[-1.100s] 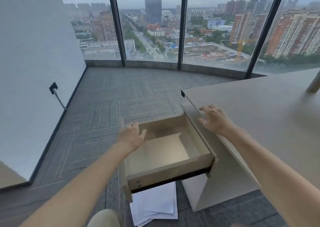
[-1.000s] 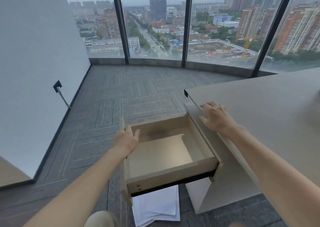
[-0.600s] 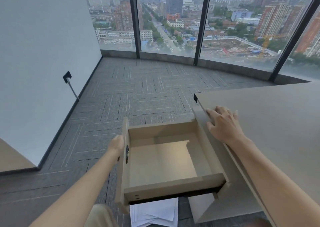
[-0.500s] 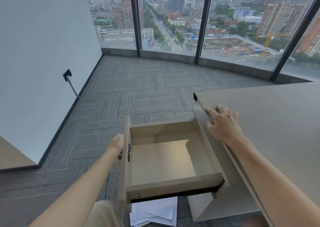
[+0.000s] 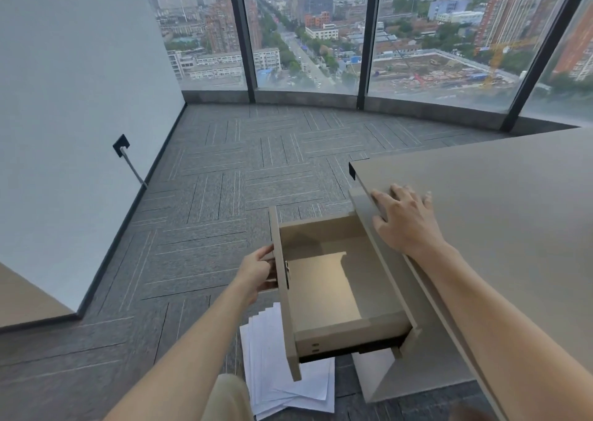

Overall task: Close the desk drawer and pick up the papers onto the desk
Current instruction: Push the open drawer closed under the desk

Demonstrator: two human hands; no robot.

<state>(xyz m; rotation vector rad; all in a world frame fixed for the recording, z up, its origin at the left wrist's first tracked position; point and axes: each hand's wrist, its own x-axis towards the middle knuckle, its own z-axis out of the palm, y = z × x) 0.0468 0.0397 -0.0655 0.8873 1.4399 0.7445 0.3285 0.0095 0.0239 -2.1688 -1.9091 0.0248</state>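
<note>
The beige desk drawer stands pulled out to the left of the desk, and its inside is bare. My left hand rests against the outer face of the drawer front, fingers curled at its edge. My right hand lies flat, fingers spread, on the desk top near its left edge. A fanned stack of white papers lies on the carpet under the drawer, partly hidden by it.
Grey patterned carpet covers the floor out to a curved wall of tall windows. A white wall with a black socket and cable runs along the left. My knee shows at the bottom.
My left hand moved from inside the drawer's rim to the outside of its front. The drawer has slid a little to the right, toward the desk. My right hand stayed on the desk top.
</note>
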